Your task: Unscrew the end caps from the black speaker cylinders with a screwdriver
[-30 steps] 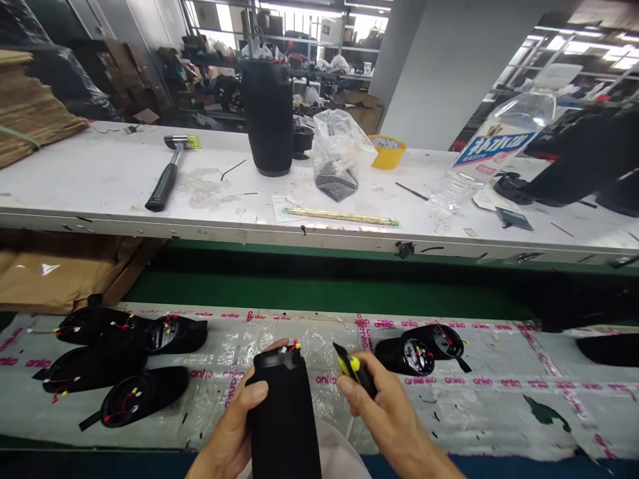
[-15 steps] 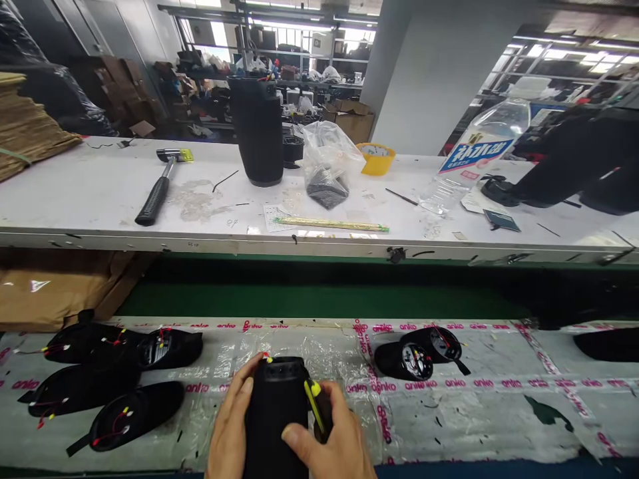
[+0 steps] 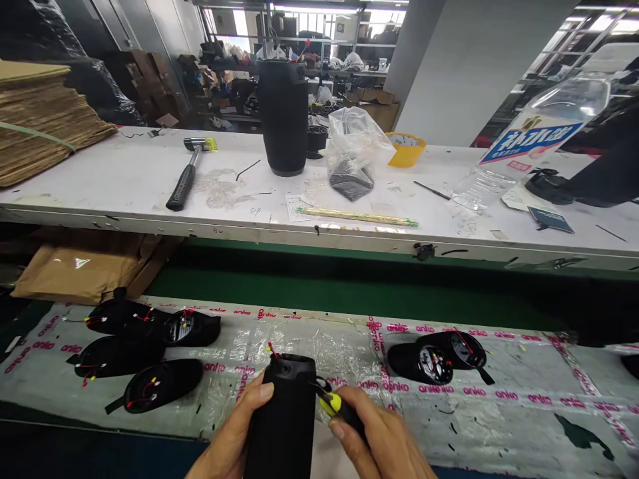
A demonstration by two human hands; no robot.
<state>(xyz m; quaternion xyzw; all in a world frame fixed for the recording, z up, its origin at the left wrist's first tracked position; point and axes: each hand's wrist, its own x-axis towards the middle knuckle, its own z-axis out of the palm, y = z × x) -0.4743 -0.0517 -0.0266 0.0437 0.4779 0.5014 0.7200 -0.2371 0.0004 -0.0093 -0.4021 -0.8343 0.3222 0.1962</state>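
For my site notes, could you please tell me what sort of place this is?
Probably a factory assembly line: a green conveyor belt runs between white worktables, black wired speaker end caps lie in batches, and the hands hold a black fabric-covered cylindrical speaker body and a yellow-and-black hand tool.

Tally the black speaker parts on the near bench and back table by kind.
Tall black cylinders: 2, one in the left hand, one on the back table.
Black wired shells, left group: 4.
Black wired shells, right group: 2.
Total: 8.
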